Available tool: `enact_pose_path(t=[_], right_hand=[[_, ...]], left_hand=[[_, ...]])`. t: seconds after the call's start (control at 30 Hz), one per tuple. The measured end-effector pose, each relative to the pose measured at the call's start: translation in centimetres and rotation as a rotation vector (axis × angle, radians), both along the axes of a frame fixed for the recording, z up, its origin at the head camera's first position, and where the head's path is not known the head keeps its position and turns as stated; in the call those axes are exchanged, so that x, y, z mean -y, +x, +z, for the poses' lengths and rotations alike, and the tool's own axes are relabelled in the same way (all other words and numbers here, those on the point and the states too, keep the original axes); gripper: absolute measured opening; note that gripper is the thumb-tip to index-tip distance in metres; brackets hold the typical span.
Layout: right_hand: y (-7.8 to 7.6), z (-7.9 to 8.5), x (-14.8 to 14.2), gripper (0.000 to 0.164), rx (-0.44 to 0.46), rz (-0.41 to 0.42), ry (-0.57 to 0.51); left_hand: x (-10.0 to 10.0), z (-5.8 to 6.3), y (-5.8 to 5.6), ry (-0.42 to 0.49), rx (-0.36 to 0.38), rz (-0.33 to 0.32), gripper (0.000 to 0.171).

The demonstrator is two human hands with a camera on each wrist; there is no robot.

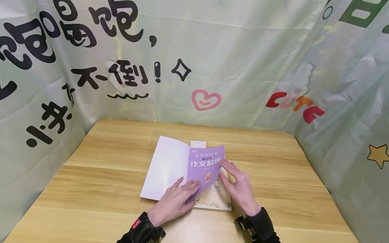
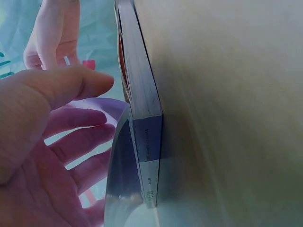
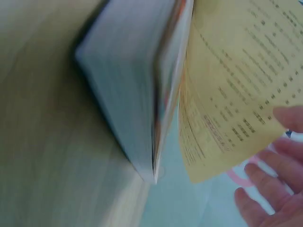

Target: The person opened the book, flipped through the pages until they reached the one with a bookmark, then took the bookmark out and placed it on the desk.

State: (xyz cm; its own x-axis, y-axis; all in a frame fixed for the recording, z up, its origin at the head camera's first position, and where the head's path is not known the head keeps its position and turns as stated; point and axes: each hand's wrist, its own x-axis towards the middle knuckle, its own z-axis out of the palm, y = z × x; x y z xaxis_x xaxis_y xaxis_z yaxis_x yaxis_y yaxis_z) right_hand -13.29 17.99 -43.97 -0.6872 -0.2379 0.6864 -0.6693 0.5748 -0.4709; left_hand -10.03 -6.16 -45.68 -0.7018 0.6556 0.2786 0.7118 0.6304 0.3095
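Note:
A thick paperback book (image 1: 213,204) lies on the table with its white inner cover (image 1: 168,165) folded out to the left. Its purple title page (image 1: 202,168), printed with white Chinese characters, curves up off a cream page below. My left hand (image 1: 176,200) rests with extended fingers across the book near the spine, fingertips on the purple page. At that page's right edge, my right hand (image 1: 240,185) pinches the paper between thumb and fingers. In the right wrist view, the lifted page's yellowish printed back (image 3: 236,85) shows beside the thumb.
A white tag-like piece (image 1: 198,144) sticks out past the book's top edge. The wooden table (image 1: 100,189) extends around the book. Printed fabric (image 1: 243,67) hangs behind the table and along both sides. Dark sleeves (image 1: 259,226) cover both wrists.

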Motion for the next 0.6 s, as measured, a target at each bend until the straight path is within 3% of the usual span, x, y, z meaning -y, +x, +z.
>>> enact_pose_path(t=[0.3,0.6], right_hand=[[0.0,0.1,0.9,0.044,0.159,-0.038,-0.067],[-0.8,0.4,1.9,0.048,0.347,0.055,-0.280]], left_hand=[[-0.1,0.0,0.0,0.043,-0.064,-0.001,0.054],[-0.4,0.0,-0.2,0.144,-0.108,-0.007,0.068]])
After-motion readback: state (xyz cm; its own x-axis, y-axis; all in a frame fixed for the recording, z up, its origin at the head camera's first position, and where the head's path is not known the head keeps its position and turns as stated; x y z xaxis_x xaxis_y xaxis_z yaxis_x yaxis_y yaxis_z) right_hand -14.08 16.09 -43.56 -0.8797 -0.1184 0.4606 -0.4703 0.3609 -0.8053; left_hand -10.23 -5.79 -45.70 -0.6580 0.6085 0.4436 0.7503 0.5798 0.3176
